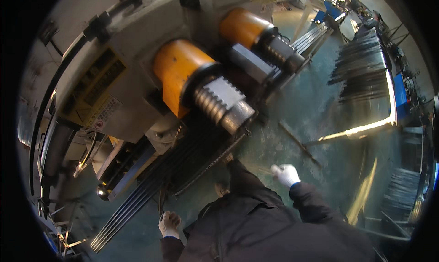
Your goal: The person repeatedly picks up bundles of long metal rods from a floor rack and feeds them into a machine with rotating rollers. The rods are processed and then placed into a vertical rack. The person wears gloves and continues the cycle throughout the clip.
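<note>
My left hand (169,224), in a pale knit glove with a dirty patch, hangs beside my body at the lower middle. Its fingers are curled in, and no object shows in them. The nearest things to it are several long metal rods (122,210), lying side by side under the machine, apart from the hand. On the other side of my body, my right hand (287,175), in a white glove, is held out over the green floor. It looks closed and somewhat blurred, with nothing visible in it and nothing touching it.
A large grey machine (137,31) fills the upper left, with two orange housings (180,65) and ribbed metal spindles (224,102) jutting toward me. A rack at the right bears a stack of dark rods (361,63). Another bundle of rods (402,191) lies lower right. Sunlit floor (334,166) spreads between.
</note>
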`<state>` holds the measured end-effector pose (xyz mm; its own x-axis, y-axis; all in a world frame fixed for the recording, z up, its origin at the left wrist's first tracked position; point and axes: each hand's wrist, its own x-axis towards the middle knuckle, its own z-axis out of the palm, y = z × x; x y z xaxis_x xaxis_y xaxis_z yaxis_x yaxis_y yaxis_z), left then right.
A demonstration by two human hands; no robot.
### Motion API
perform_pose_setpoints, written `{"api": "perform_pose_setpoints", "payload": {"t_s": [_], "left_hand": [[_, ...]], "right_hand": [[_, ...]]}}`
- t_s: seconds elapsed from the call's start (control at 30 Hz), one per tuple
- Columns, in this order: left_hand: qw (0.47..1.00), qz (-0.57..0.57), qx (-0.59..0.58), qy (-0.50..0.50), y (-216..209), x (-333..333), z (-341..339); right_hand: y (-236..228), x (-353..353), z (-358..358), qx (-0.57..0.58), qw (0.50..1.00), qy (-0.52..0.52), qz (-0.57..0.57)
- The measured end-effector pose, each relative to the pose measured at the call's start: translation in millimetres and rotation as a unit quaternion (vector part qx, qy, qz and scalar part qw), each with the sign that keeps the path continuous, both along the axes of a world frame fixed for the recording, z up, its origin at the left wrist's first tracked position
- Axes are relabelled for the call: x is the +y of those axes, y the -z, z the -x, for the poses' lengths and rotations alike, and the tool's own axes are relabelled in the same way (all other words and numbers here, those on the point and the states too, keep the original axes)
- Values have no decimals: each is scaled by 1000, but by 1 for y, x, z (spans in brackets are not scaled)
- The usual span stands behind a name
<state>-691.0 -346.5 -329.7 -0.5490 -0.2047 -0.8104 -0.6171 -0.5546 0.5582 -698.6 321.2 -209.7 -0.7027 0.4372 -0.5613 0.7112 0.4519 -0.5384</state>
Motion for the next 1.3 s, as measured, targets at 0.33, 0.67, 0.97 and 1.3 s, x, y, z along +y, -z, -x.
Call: {"api": "perform_pose_setpoints", "payload": {"t_s": [0.33,0.67,0.97,1.3], "left_hand": [[999,-8,36,-5,11,38,57],[989,-99,107,23,0,36,60],[975,-24,165,-149,-154,41,74],[938,20,298,-176,-271,68,87]], "right_hand": [[136,35,-11,-83,955,-242,-150],[31,16,26,65,966,-86,-234],[-23,44,84,201,951,-38,-230],[-134,16,201,494,806,158,286]]}}
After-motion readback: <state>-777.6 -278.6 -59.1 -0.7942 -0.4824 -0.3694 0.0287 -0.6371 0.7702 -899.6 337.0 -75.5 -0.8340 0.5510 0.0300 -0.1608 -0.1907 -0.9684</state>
